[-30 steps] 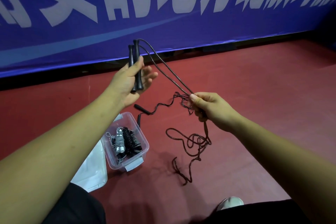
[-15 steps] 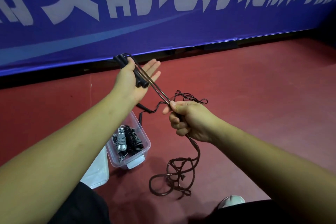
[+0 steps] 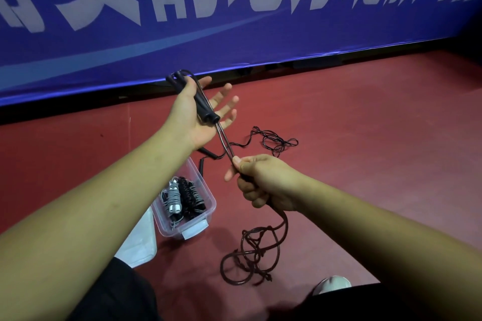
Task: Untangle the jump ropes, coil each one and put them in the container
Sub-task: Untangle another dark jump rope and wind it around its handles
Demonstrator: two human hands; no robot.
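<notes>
My left hand point(image 3: 194, 114) pins two black jump rope handles point(image 3: 202, 104) against its palm with the thumb, fingers spread straight. A doubled dark cord point(image 3: 224, 142) runs taut from the handles down to my right hand point(image 3: 263, 182), which grips it in a fist. Below that fist the cord hangs to a loose tangle point(image 3: 250, 255) on the red floor. A second thin black rope point(image 3: 276, 142) lies on the floor beyond my hands, its handles point(image 3: 207, 154) near the container. The clear plastic container point(image 3: 211, 203) holds a coiled grey rope point(image 3: 173, 198) and a coiled black rope point(image 3: 191, 197).
A white lid point(image 3: 138, 245) lies on the floor left of the container. A blue banner point(image 3: 234, 34) with white characters walls off the back. My shoe point(image 3: 331, 284) and dark trousers point(image 3: 117, 294) fill the bottom edge. Red floor point(image 3: 378, 151) stretches to the right.
My left hand dropped and tilted the handles, opening its fingers. My right hand slid up the cord toward the left hand, shortening the taut stretch; the tangle gathered lower on the floor.
</notes>
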